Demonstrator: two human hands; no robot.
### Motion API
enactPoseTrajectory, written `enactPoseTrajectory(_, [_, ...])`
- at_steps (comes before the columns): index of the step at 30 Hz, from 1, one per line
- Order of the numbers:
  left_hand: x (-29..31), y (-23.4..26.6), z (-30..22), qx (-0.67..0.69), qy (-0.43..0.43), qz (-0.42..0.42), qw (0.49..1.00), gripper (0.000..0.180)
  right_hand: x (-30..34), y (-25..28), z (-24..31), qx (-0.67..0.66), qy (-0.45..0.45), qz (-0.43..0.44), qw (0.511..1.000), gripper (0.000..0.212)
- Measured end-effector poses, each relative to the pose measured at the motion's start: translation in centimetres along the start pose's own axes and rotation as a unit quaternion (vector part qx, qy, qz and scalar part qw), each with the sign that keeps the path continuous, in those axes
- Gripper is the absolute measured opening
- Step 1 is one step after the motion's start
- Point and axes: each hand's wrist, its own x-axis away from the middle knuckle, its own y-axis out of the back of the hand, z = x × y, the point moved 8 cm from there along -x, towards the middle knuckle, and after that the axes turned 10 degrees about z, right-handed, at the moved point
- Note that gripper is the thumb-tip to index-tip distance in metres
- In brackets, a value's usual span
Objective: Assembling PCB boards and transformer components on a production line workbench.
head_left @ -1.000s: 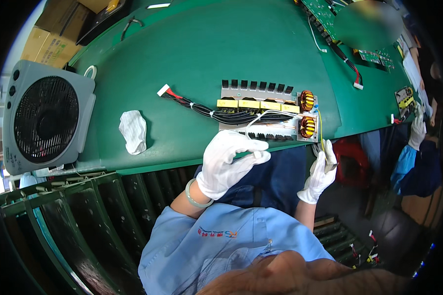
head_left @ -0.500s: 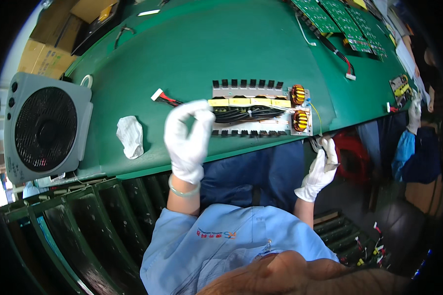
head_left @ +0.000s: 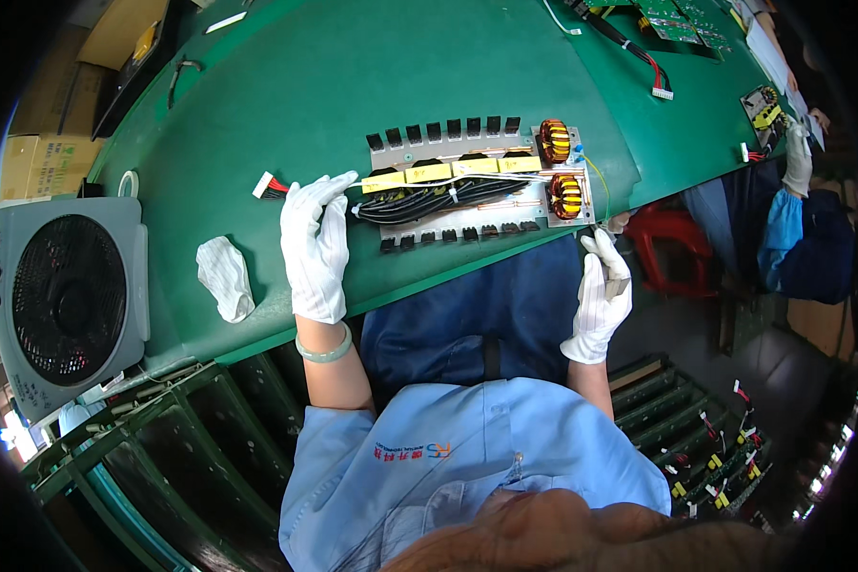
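A metal-plated circuit board assembly (head_left: 429,226) lies near the front edge of the green table. It carries yellow-labelled blocks (head_left: 429,173), black heat-sink pieces, a black wire bundle (head_left: 448,199) and two copper-wound coils (head_left: 555,141) at its right end. My left hand (head_left: 315,243), white-gloved, lies at its left end, fingers stretched and thumb apart, over a red-and-black cable whose white connector (head_left: 263,185) sticks out beyond them. Off the table edge, below the board's right corner, my right hand (head_left: 601,300), also gloved, has curled fingers; what they hold is hidden. A thin yellow wire (head_left: 601,178) curves down towards it.
A grey box fan (head_left: 71,296) stands at the left, with a crumpled white glove (head_left: 226,279) beside it. Cardboard boxes (head_left: 48,167) are behind. Green circuit boards (head_left: 677,21) and another cable (head_left: 648,67) lie far right. A co-worker's gloved hand (head_left: 797,157) is beside a small board.
The whole view has shifted and turned slightly. My left hand has moved a little left and away from me, its fingers straighter. My right hand stays by the board's right corner.
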Motion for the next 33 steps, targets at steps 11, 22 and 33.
enactPoseTrajectory(11, [-1.0,-1.2,-1.1,-0.087,-0.055,0.068,0.992,0.036,0.1,-0.9,0.1,-0.040,-0.089,0.025,0.995,0.029])
enactPoseTrajectory(22, [-0.7,-0.4,-4.0,-0.035,-0.079,0.012,0.996,0.061,0.7,-0.7,-0.3,0.004,-0.036,0.038,0.999,0.025])
enactPoseTrajectory(33, [-0.5,-2.6,-4.5,-0.007,-0.086,0.060,0.994,0.055,1.8,-2.7,-1.1,-0.035,-0.010,0.113,0.993,0.026])
